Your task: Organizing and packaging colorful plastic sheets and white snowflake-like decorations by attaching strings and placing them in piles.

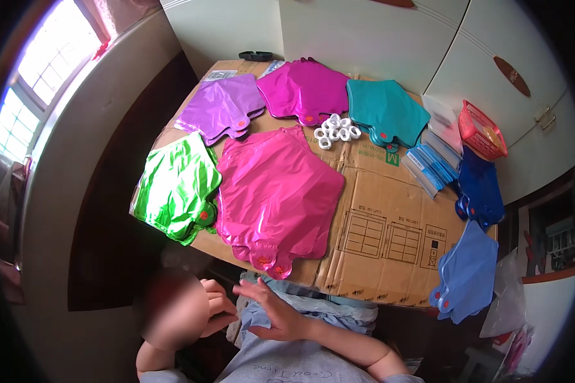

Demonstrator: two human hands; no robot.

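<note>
My left hand (218, 307) is raised at the lower middle, its fingers bent inward. A blurred patch covers part of it, and whatever it may hold is hidden. Just right of it, my right hand (276, 312) is open, fingers apart, with nothing in it. Both hands are between my body and the table's near edge, touching none of the piles. Nearest to them lies a large stack of flat pink foil balloons (278, 191), its rounded tabs with red marks toward me. Left of that is a shiny green foil balloon stack (176, 185).
Cardboard (390, 191) covers the table. Farther back lie purple (222, 105), magenta (303, 89) and teal balloon stacks (386, 108), with small white rings (335, 131) between. At right are blue packets (433, 163), a red basket (479, 131), dark blue (480, 185) and light blue stacks (467, 271).
</note>
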